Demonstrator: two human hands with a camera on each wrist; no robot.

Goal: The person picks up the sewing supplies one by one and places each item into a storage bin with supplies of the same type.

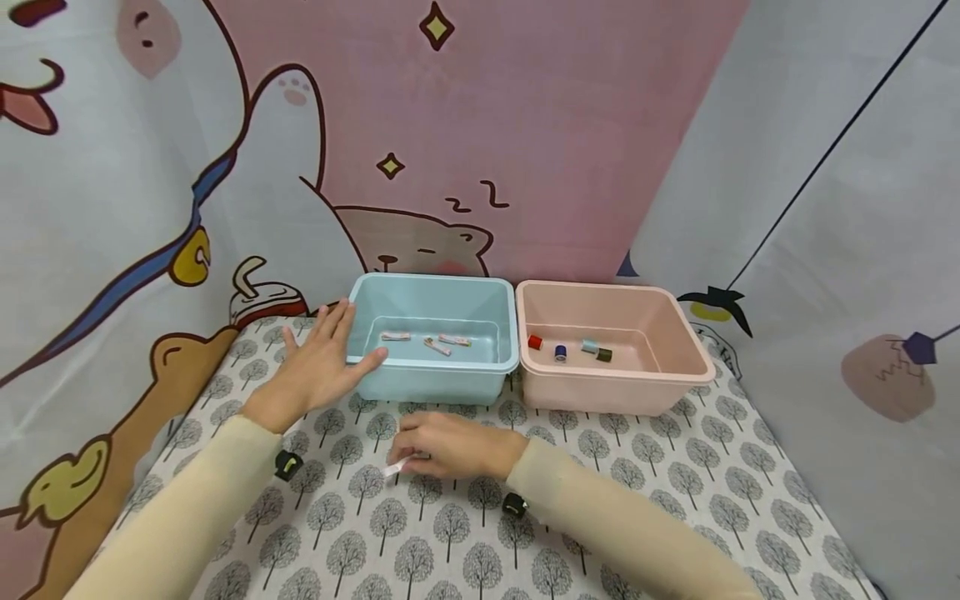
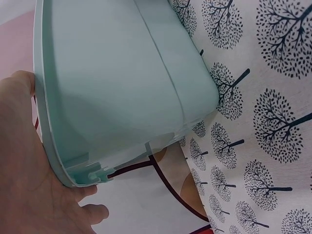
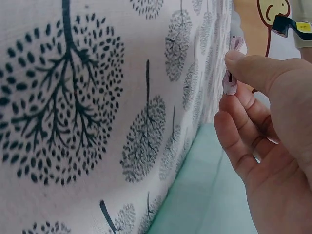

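My right hand [image 1: 450, 443] pinches a small pale pink folded strip [image 3: 231, 80] between thumb and fingers, low over the tablecloth before the blue bin. One end of the strip is a rounded loop in the right wrist view; its exact kind I cannot tell. My left hand [image 1: 318, 362] rests at the front left corner of the light blue bin [image 1: 427, 383], fingers extended along its side and thumb over the front rim. Inside that bin lie three small pale strips, one of them a strip [image 1: 396, 337] at the left.
To the right, beside the blue bin, stands a pink bin [image 1: 600, 396] with several small thread spools [image 1: 535, 342] in red, navy, light blue and olive. A tree-print tablecloth [image 1: 390, 518] covers the table. Behind the bins hangs a cartoon-print cloth [image 1: 525, 125].
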